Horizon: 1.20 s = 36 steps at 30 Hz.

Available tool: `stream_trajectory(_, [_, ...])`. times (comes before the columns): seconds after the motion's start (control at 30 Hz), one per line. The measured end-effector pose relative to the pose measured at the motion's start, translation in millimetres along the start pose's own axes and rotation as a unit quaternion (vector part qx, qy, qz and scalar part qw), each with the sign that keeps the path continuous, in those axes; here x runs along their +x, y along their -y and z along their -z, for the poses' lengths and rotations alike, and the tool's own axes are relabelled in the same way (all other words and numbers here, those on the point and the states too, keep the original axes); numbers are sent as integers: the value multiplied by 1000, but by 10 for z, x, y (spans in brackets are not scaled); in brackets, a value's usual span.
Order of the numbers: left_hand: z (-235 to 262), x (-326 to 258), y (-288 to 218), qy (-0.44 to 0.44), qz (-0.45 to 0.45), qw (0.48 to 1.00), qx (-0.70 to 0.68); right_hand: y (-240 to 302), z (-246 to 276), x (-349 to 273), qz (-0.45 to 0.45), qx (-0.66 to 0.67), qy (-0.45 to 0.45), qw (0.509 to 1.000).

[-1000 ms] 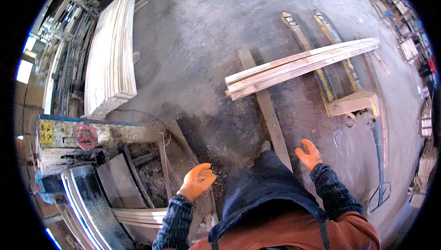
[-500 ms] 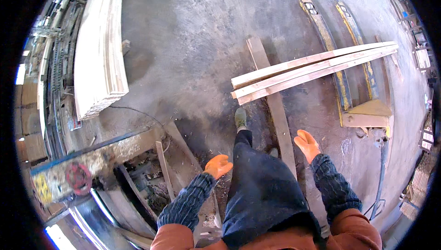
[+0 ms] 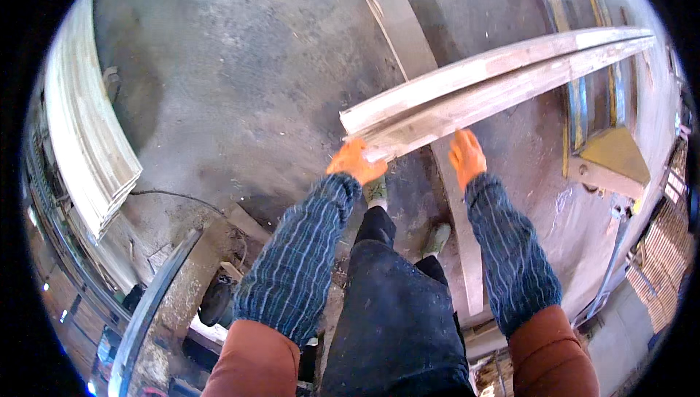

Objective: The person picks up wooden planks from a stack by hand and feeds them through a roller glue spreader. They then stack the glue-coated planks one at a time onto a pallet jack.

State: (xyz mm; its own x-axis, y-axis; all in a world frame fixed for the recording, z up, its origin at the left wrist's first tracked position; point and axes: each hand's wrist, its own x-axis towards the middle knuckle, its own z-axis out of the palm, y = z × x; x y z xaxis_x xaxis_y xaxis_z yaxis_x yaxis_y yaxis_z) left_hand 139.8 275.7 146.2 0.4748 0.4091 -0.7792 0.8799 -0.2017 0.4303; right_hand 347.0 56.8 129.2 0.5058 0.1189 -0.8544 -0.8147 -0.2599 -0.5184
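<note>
Long pale wooden boards (image 3: 503, 76) lie side by side in a slanting stack, their near ends toward my left. My left hand (image 3: 356, 161), in an orange glove, closes around the end of the nearest board. By that board's near edge is my right hand (image 3: 467, 158), gloved the same way. Its fingertips reach the edge with fingers loosely bent and apart, holding nothing I can see. Beneath the boards runs a wide flat timber (image 3: 412, 40) across the floor.
A pallet jack with yellow, worn forks (image 3: 616, 153) stands at the right, its forks under the boards' far part. At the left is a tall stack of pale planks (image 3: 87, 120). A machine with a metal edge (image 3: 157, 295) is at lower left; a dark cable (image 3: 179, 195) crosses the floor.
I have stepped closer and bent toward the boards. Both hands moved forward: the left has taken hold of the near board's end, and the right has come up to its edge.
</note>
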Motion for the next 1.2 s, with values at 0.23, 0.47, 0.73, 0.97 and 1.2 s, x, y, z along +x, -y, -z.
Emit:
stream_trajectory(0.23, [-250,386,-13,-63,-151,962,217,-277,-641,595,9,66,-82,994])
stream_trajectory(0.47, [-360,760,-156,45,-86,993,66,-544,-635,573,118,-144,-47,981])
stream_trajectory(0.73, [-192,107,-479,71,-124,987,66,-621,-104,388,-34,210,36,976])
stream_trajectory(0.97, [-87,-51,-1246,204,-197,948,-143,-333,-444,-1173,85,179,157,967])
stream_trajectory(1.2, [234,-971,-2601,269,-106,955,-60,-548,-587,-3266,-154,26,289,945])
